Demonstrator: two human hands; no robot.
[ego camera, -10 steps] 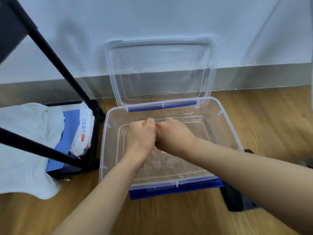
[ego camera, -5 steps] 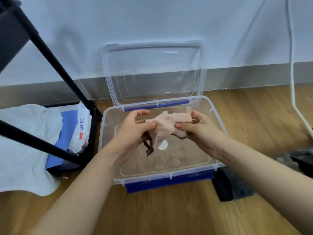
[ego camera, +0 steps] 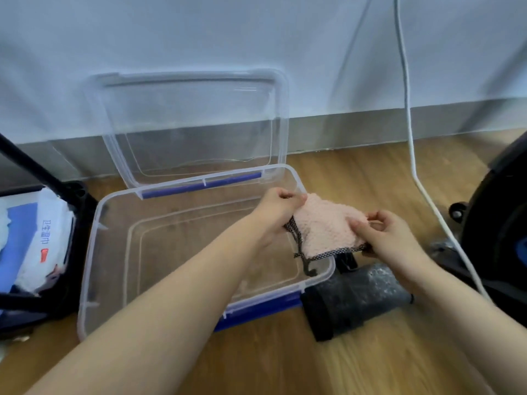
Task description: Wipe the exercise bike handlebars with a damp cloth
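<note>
Fingers (ego camera: 288,199) of the left hand (ego camera: 273,215) pinch the top left corner of a pink cloth (ego camera: 328,226), and the right hand (ego camera: 390,238) pinches its right edge between thumb and fingertips, so the cloth hangs stretched between them. By size, the wooden floor (ego camera: 356,172) comes first, with a pale wall (ego camera: 228,32) at twelve o'clock. A clear plastic tub (ego camera: 94,269) with blue clips sits at the centre, its lid (ego camera: 188,78) propped open against the wall behind it. At three o'clock stands a dark rounded machine body (ego camera: 499,223), probably the base of the exercise bike; no handlebars are in view. At nine o'clock a black rack (ego camera: 71,206) holds a pack of wipes (ego camera: 48,238). A black foot bar (ego camera: 356,297) lies at five o'clock from the tub, touching its corner, and a white cord (ego camera: 410,138) runs down the wall at one o'clock. The cloth is held above the tub's right edge, a speckled dark trim along its lower edge and a loose cord (ego camera: 302,258) dangling over the rim. It looks as if the cloth is being opened out after wetting, so wiping has not begun. Next, the person would need to turn towards the bike, find the handlebars, and fold the cloth into one hand.
</note>
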